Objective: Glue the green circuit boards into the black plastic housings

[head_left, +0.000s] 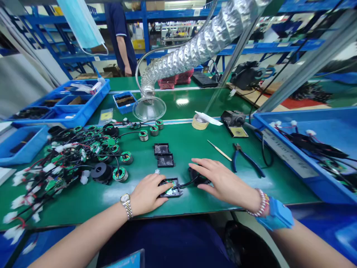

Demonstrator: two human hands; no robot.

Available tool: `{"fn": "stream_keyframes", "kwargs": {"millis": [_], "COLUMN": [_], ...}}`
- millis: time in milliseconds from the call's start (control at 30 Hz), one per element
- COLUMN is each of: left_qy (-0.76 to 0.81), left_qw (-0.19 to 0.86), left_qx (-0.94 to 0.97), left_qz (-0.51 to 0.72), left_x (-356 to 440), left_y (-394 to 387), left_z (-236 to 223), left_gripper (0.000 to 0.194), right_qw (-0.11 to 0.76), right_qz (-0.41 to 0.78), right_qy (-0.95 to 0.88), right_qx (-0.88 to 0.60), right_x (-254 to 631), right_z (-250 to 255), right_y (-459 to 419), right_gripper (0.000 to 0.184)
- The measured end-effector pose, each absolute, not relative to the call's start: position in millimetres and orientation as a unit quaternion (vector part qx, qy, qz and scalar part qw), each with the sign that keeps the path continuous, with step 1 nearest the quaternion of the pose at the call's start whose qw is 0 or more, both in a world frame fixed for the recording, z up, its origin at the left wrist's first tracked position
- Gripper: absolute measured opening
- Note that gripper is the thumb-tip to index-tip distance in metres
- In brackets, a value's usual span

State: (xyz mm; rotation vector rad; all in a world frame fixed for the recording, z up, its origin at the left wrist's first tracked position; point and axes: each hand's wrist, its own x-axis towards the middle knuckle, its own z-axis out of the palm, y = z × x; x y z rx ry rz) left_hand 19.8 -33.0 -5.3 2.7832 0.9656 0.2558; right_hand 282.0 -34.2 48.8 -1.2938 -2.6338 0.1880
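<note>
- left hand (147, 193): fingers together, curled over the near side of the black case (174, 193), clamped on it or pressing down; grip force can't be told
- black case: open, green circuit board and foil showing inside, on the green surface (192, 203) at the near edge
- right hand (225, 178): fingers apart, stretched out flat, tips on the black round part (196, 177) just right of the case
- black cable (188, 183): runs between case and round part
- two more black cases (164, 155): side by side, beyond the case
- pile of wired green-and-black coils (69, 156): left of the case, white connectors at the ends, some coils lying apart nearer the case
- pointed tool with pale handle (219, 150) and blue-handled pliers (247, 160): right of the case, beyond right hand
- tape roll (200, 121) and soldering station (233, 118): far side of the case
- blue tray (304, 149) with wired parts: far right of the case
- blue divided tray (61, 104): far left of the case
- silver duct (200, 41) with clear hood (149, 108): beyond the case
- co-worker (119, 33): standing well beyond the case, hands not on these parts
</note>
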Motion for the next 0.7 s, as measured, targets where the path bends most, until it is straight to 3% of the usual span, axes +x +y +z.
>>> {"fn": "stream_keyframes", "kwargs": {"millis": [167,333,700], "left_qy": [0.314,0.308,0.337], "left_qw": [0.083,0.085,0.195], "left_qx": [0.945,0.947,0.914], "left_qz": [0.034,0.020,0.114], "left_x": [22.5,23.3,21.5], "left_y": [-30.8,-30.0,-33.8], "left_z": [-0.8,-0.1,-0.5], "left_gripper": [0.038,0.037,0.036], "right_qw": [0.073,0.086,0.108], "right_qz": [0.147,0.150,0.113], "right_qy": [-0.872,-0.867,-0.888], "right_qx": [-0.461,-0.467,-0.432], "right_x": [299.9,294.9,290.5], "right_z": [30.8,27.5,40.0], "right_y": [-21.5,-25.6,-32.0], "right_gripper": [0.053,0.049,0.049]}}
